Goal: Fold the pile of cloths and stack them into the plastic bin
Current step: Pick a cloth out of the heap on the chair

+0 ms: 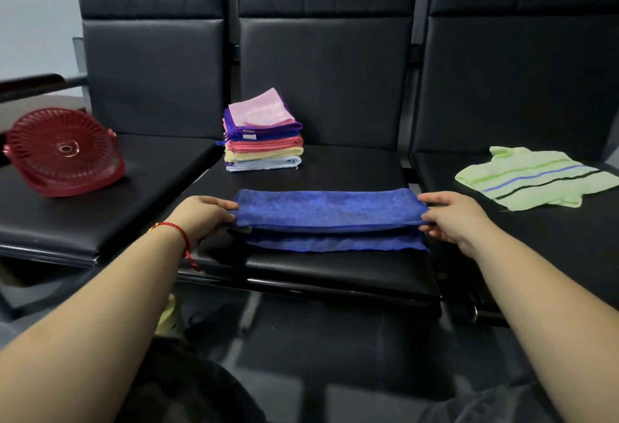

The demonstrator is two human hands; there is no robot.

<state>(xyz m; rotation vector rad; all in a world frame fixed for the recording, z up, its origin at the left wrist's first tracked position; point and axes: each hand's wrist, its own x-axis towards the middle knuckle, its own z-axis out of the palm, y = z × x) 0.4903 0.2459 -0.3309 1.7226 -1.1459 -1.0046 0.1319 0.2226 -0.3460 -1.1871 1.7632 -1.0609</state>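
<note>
Black padded seats point(321, 168) in a row carried everything; the middle seat served as landmark. Blue cloth point(330, 211) lay across the front of the middle seat, long side left to right, upper layer folded over and lifted slightly above the lower layer. Left hand point(201, 216) pinched the cloth's left end, thumb on top. Right hand point(452, 216) pinched the right end likewise. Red plastic bin point(63, 151) sat tipped on the seat left of the middle one, slotted base facing the camera. Green striped cloth point(536, 176) lay unfolded on the seat to the right. Stack of folded cloths point(263, 134), pink on top, stood at the back left of the middle seat.
</note>
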